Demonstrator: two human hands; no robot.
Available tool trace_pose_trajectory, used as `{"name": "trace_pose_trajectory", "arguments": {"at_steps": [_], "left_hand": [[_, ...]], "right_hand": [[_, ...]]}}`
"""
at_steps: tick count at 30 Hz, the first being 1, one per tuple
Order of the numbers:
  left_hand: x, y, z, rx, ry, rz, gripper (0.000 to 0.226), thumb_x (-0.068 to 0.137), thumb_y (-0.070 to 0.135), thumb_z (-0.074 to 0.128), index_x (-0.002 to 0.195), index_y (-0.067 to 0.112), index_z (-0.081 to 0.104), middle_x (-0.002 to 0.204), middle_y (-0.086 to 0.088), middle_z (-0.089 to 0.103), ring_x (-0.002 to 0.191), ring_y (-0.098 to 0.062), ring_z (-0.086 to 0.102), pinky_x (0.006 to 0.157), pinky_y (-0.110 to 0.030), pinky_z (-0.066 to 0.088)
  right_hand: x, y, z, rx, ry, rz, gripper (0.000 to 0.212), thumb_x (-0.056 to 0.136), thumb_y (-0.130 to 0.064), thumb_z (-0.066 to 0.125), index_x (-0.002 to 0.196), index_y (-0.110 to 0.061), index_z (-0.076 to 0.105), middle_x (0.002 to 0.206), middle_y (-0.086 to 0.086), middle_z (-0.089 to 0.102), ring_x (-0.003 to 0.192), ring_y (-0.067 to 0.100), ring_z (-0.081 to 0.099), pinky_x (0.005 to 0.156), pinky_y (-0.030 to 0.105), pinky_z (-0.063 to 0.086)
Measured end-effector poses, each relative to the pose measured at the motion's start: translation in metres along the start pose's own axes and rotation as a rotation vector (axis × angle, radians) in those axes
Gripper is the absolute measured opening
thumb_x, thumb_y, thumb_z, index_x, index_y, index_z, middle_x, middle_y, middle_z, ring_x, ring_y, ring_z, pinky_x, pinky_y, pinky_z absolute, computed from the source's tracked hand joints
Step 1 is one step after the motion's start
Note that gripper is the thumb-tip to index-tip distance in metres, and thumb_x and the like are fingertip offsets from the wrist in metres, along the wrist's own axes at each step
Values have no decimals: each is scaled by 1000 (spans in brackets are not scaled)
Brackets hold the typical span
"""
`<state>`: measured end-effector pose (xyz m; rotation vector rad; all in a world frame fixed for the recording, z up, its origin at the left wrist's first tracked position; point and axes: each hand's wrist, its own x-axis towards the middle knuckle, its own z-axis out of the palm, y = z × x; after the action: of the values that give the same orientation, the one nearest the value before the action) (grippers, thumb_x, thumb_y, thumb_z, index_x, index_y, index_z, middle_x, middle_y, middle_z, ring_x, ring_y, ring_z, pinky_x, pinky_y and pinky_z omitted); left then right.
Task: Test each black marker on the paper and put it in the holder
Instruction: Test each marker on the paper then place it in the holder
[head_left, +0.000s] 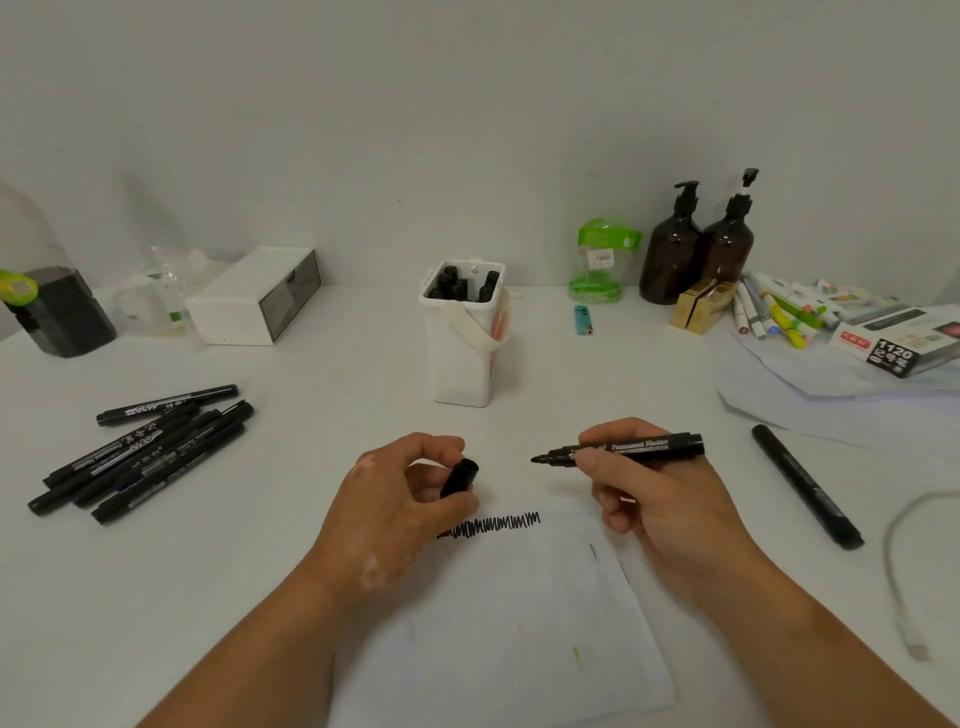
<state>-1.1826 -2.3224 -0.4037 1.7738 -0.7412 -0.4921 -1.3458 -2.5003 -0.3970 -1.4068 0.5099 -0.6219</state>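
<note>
Two hands hover just above the paper (519, 623), each pinching one half of the same pen. The left hand (395, 488) grips the loose cap (460, 478) between thumb and curled fingers, its open mouth tilted up and to the right. The right hand (649, 493) holds the uncapped black marker (623, 449) level in a writing grip, nib pointing left at the cap, a clear gap between them. A dark zigzag scribble (491, 525) lies on the paper's top edge just below.

It looks to me like recapping comes next. To do it well, bring the nib straight into the cap's mouth, not at a slant, so ink doesn't smear the fingers, and press until it seats firmly. Then lift it to the white holder (462, 353), which stands further back on the tabletop (311, 374) with several capped markers upright inside. A pile of black markers (140, 452) waits at the left, and one more marker (805, 486) lies at the right.
</note>
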Motion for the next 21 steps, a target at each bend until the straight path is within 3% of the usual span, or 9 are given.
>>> {"name": "trace_pose_trajectory", "arguments": {"at_steps": [3,6,11,14,21], "left_hand": [[0,1,-1,0,-19,21,23,76,17,84,91,32,75,99,15,76,87,-14,73,77,-27,60],[-1,1,-1,-13,-80,93,22,82,21,79,94,38,74,96,11,77,88,-9,72,75,-21,55],[0,-2,1,5,-134,152,19,86,24,76,100,36,74,95,7,75,82,-16,67,69,-16,52],[0,-3,2,-21,-177,155,21,86,23,76,103,34,74,95,3,74,79,-23,67,71,-20,53],[-4,-1,4,-76,-248,247,17,86,31,67,103,31,70,84,9,67,73,-10,60,68,-20,49]], "right_hand": [[-2,-3,3,124,-73,44,16,78,-22,67,84,-13,78,65,12,62,53,20,54,43,27,41],[-3,-5,4,143,-81,30,8,78,-19,67,75,-15,72,66,16,64,52,21,55,43,27,43],[-5,-7,3,129,-78,-8,7,79,-20,71,79,-16,76,72,19,71,53,20,59,44,25,45],[-6,-7,3,104,-108,-15,8,79,-20,73,84,-15,78,75,20,73,55,20,61,45,25,46],[-11,-10,9,-11,-175,1,31,65,-29,84,95,-19,80,84,20,76,55,21,64,46,26,47]]}}
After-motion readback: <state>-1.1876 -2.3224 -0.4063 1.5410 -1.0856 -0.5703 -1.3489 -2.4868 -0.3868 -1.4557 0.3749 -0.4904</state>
